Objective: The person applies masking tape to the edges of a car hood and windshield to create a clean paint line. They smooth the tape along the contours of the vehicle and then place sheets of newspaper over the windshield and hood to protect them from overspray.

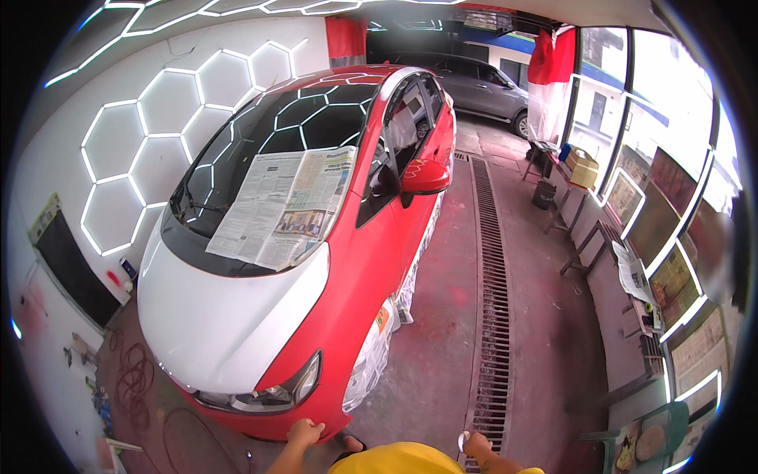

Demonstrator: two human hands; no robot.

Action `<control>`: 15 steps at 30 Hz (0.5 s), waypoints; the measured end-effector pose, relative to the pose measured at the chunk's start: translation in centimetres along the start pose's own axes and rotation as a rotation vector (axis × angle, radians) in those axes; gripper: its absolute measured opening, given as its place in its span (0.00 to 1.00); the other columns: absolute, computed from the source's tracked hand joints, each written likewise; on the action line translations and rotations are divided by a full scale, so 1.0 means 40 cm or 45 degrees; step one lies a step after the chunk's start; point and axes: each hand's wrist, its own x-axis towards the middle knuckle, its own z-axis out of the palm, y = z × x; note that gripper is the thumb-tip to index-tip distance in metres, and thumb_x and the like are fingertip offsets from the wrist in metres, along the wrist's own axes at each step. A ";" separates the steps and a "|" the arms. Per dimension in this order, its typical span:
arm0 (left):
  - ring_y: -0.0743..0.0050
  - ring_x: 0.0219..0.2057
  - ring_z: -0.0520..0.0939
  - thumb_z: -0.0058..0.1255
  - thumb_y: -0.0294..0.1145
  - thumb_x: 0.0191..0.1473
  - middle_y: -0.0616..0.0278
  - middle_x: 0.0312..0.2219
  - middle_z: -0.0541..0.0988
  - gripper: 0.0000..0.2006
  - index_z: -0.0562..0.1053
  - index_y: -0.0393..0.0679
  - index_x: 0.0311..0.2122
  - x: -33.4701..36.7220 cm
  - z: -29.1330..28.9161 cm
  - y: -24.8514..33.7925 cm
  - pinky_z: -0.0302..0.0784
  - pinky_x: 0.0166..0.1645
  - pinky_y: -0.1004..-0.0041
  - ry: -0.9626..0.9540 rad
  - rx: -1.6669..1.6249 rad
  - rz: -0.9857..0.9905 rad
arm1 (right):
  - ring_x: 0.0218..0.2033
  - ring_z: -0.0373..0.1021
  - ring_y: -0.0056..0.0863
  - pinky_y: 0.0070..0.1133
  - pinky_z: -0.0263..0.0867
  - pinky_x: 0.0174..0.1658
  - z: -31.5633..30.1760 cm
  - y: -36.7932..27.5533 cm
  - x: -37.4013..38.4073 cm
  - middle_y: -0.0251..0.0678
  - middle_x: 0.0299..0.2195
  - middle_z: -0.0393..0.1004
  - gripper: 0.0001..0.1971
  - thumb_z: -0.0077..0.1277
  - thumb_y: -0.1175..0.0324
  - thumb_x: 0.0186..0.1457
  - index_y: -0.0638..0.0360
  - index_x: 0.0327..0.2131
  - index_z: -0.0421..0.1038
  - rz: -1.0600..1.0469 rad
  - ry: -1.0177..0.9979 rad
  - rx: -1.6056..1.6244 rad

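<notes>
In front of me stands a car (272,340) with a white hood, red sides and a red front bumper (316,412). My left hand (305,432) is closed at the lower edge of the view, beside the bumper's corner; what its fingers hold, if anything, is hidden. Farther right, over the floor near the drain grate, my right hand (477,445) is closed around a small white object (463,439) whose kind I cannot make out. An opened newspaper (284,207) lies across the windshield. White plastic sheeting (368,365) covers the front wheel.
A long floor drain grate (493,316) runs along the car's right. Tables with a cardboard box (581,167) and a green chair (671,430) line the right wall. A coiled hose (133,383) lies left of the bumper. A grey vehicle (474,87) stands behind.
</notes>
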 end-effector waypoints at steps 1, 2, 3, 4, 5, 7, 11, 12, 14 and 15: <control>0.42 0.58 0.85 0.62 0.63 0.59 0.46 0.53 0.86 0.29 0.85 0.47 0.51 -0.031 0.043 -0.033 0.78 0.62 0.51 -0.107 0.053 -0.032 | 0.60 0.78 0.50 0.43 0.69 0.67 0.032 0.034 0.055 0.54 0.55 0.83 0.31 0.58 0.56 0.59 0.60 0.63 0.73 -0.038 0.018 0.015; 0.42 0.57 0.85 0.62 0.63 0.58 0.46 0.52 0.87 0.29 0.85 0.47 0.50 -0.050 0.122 -0.172 0.79 0.61 0.51 -0.074 0.110 -0.059 | 0.62 0.77 0.48 0.42 0.68 0.68 0.010 -0.033 0.033 0.52 0.58 0.81 0.31 0.56 0.57 0.61 0.60 0.65 0.71 -0.070 -0.055 0.003; 0.41 0.55 0.86 0.63 0.63 0.57 0.45 0.51 0.87 0.29 0.86 0.47 0.49 -0.069 0.192 -0.300 0.80 0.59 0.51 -0.042 0.171 -0.080 | 0.64 0.76 0.46 0.40 0.67 0.69 -0.003 -0.108 -0.001 0.49 0.61 0.80 0.32 0.54 0.58 0.62 0.59 0.67 0.69 -0.098 -0.128 -0.013; 0.40 0.54 0.86 0.63 0.64 0.57 0.44 0.50 0.87 0.29 0.86 0.47 0.48 -0.079 0.273 -0.405 0.81 0.58 0.51 -0.028 0.232 -0.074 | 0.64 0.76 0.47 0.39 0.69 0.68 0.002 -0.133 -0.002 0.49 0.61 0.80 0.33 0.56 0.58 0.61 0.58 0.68 0.68 -0.127 -0.116 -0.023; 0.40 0.54 0.86 0.63 0.63 0.57 0.44 0.51 0.87 0.29 0.86 0.47 0.49 -0.099 0.322 -0.437 0.81 0.58 0.52 -0.083 0.233 -0.134 | 0.64 0.76 0.47 0.38 0.70 0.67 0.003 -0.146 0.010 0.50 0.61 0.80 0.34 0.58 0.57 0.60 0.57 0.69 0.67 -0.129 -0.089 -0.027; 0.38 0.55 0.85 0.62 0.63 0.58 0.44 0.52 0.86 0.29 0.85 0.47 0.51 -0.149 0.401 -0.493 0.80 0.60 0.52 -0.194 0.253 -0.255 | 0.63 0.76 0.47 0.36 0.72 0.65 -0.006 -0.146 0.014 0.49 0.60 0.80 0.38 0.61 0.57 0.58 0.55 0.71 0.66 -0.201 -0.082 -0.047; 0.44 0.60 0.83 0.63 0.59 0.57 0.44 0.56 0.84 0.29 0.85 0.45 0.53 -0.203 0.438 -0.610 0.78 0.63 0.53 -0.274 0.218 -0.154 | 0.58 0.80 0.45 0.36 0.76 0.60 -0.032 -0.223 0.018 0.50 0.57 0.82 0.34 0.67 0.58 0.54 0.52 0.65 0.74 -0.503 -0.222 -0.010; 0.44 0.60 0.83 0.63 0.59 0.57 0.44 0.56 0.84 0.29 0.85 0.45 0.53 -0.210 0.438 -0.622 0.78 0.64 0.53 -0.265 0.187 -0.170 | 0.56 0.81 0.46 0.36 0.77 0.59 -0.039 -0.240 0.005 0.51 0.53 0.84 0.30 0.67 0.59 0.55 0.54 0.61 0.78 -0.547 -0.325 0.016; 0.42 0.59 0.83 0.62 0.58 0.58 0.44 0.55 0.85 0.29 0.84 0.44 0.54 -0.192 0.431 -0.596 0.77 0.64 0.53 -0.225 0.115 -0.164 | 0.50 0.83 0.44 0.35 0.79 0.55 -0.041 -0.222 0.010 0.51 0.49 0.86 0.24 0.65 0.61 0.57 0.54 0.57 0.82 -0.543 -0.477 0.090; 0.41 0.59 0.83 0.62 0.58 0.58 0.44 0.55 0.85 0.29 0.84 0.44 0.54 -0.177 0.426 -0.576 0.77 0.64 0.53 -0.189 0.064 -0.148 | 0.47 0.84 0.42 0.34 0.80 0.52 -0.024 -0.193 0.016 0.51 0.49 0.86 0.22 0.63 0.62 0.58 0.52 0.56 0.83 -0.511 -0.534 0.140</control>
